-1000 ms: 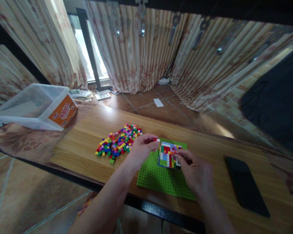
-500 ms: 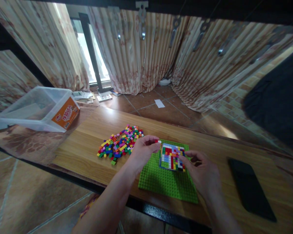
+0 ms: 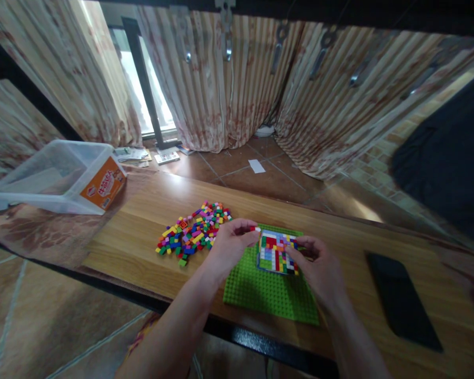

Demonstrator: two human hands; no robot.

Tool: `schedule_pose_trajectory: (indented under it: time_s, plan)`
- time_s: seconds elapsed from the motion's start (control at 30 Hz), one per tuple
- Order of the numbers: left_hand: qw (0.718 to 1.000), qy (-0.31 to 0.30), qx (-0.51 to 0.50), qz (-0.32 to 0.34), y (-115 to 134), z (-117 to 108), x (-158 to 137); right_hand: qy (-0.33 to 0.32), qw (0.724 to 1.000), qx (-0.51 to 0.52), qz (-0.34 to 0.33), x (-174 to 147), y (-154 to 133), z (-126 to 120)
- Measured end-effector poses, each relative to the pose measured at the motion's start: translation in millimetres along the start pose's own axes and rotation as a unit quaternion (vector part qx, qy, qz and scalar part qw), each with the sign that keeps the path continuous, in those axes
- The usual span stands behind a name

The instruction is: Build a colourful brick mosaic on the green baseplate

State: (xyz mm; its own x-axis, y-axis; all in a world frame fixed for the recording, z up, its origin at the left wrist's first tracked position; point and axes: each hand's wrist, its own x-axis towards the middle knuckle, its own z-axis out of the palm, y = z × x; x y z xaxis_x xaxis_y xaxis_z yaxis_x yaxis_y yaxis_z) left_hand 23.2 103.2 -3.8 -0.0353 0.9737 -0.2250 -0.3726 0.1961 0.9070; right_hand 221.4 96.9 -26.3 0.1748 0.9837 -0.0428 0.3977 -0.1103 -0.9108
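Observation:
My left hand [image 3: 235, 242] is closed in a pinch on small toy bricks [image 3: 255, 229], red and white, just past the upper left corner of a brick-covered panel [image 3: 275, 253]. That panel carries rows of many-coloured bricks and lies on a green studded baseplate [image 3: 260, 295]. Over the panel's right side is my right hand [image 3: 319, 263], its thumb and index finger brought close together at the upper right bricks. What sits between those fingertips is too small to make out. A pile of loose bricks [image 3: 195, 234] lies left of my left hand, which partly hides its edge.
A wooden table [image 3: 134, 237] carries all this. Right of the baseplate lies a black phone-like slab [image 3: 403, 300]. At the far left stands a clear plastic bin [image 3: 63, 173] with an orange label. Striped curtains [image 3: 221, 95] hang beyond the table.
My right hand has shifted slightly up and left, toward the panel's upper right corner. The left hand keeps its pinch in nearly the same place. The whole view has moved slightly.

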Motion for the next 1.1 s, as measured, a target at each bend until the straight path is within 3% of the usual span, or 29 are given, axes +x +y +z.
schedule_pose_trajectory:
  time_s: [0.33,0.5,0.67,0.77,1.1]
  plan:
    - [0.998,-0.064,-0.024,-0.012,0,4,-4,-0.017,1.000,0.022,0.008,2,4,0]
    - [0.995,-0.093,-0.026,0.001,2,9,-9,0.050,0.997,0.051,-0.037,-6,-12,-2]
    - [0.991,-0.116,0.021,0.067,0,14,-12,-0.038,0.985,0.165,-0.033,-21,-44,8]
    - [0.985,-0.129,0.042,0.106,-2,17,-13,-0.046,0.978,0.199,-0.041,-26,-53,13]
    - [0.985,-0.159,-0.003,0.069,5,20,-19,-0.011,0.978,0.178,-0.105,-33,-54,7]
